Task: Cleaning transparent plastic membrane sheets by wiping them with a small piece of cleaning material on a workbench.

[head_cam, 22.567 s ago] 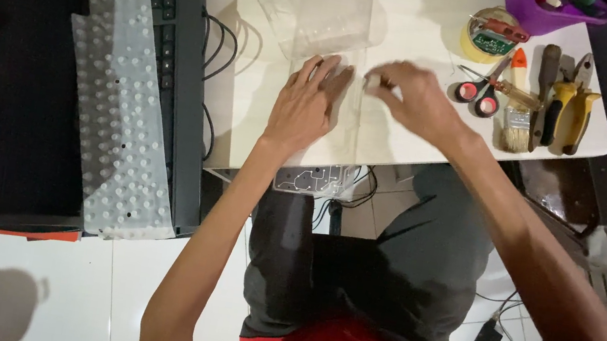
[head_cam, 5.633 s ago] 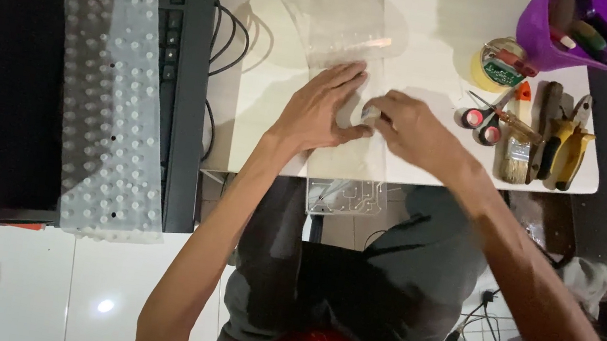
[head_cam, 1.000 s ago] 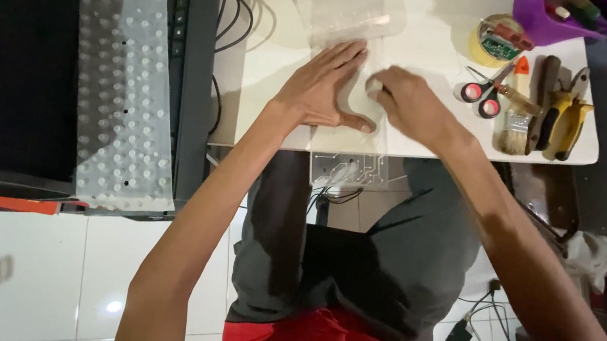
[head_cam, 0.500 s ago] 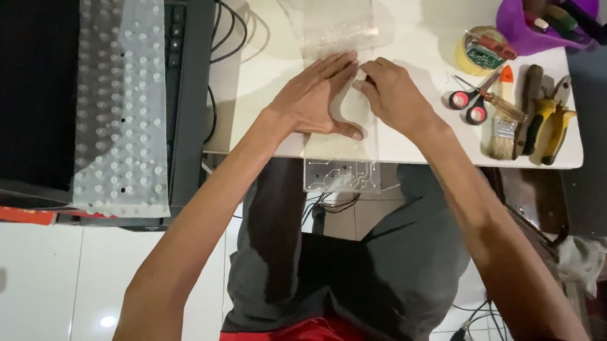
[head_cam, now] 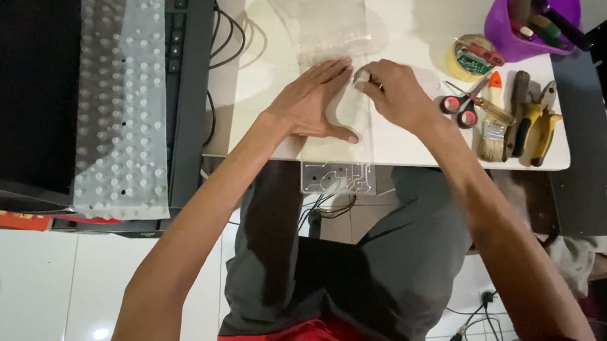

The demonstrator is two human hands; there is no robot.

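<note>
A clear membrane sheet (head_cam: 339, 174) with thin printed traces lies on the white table (head_cam: 255, 67), its near end hanging over the front edge. My left hand (head_cam: 317, 104) lies flat on it, fingers spread, pressing it down. My right hand (head_cam: 395, 96) is just to the right, its fingertips pinched on a small white piece (head_cam: 361, 77) that touches the sheet. A second clear sheet (head_cam: 327, 14) lies crumpled further back on the table.
A white dimpled rubber mat (head_cam: 127, 88) rests on a dark keyboard (head_cam: 190, 17) at the left. At the right are red-handled scissors (head_cam: 461, 106), a brush (head_cam: 494, 119), yellow-handled pliers (head_cam: 535, 125), a tape roll (head_cam: 468, 59) and a purple cup (head_cam: 525, 27) of pens.
Both hands stay on the clear sheet. My right hand has slid a little along it, away from me, while my left hand keeps pressing it flat.
</note>
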